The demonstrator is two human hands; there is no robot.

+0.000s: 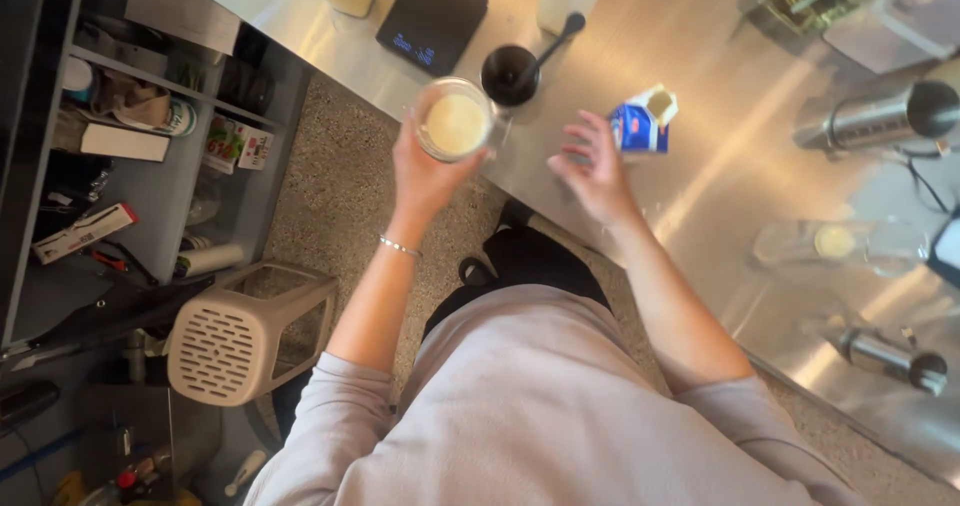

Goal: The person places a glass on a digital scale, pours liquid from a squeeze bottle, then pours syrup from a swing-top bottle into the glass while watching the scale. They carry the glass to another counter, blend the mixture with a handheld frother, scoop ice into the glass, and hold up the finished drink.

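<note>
Warm, bright light. Broad glare streaks cross the polished steel tabletop (720, 156) beyond and right of the hands. Shelves left of the hands are dim. Slight motion blur throughout; edges bend.

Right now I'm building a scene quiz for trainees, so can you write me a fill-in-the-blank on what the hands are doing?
1. The left hand holds a clear glass of ____ coloured liquid.
2. The right hand reaches toward a blue and white ____ with an open top.
3. The black cup stands on the ____ counter.

Missing words: cream; carton; steel
</note>
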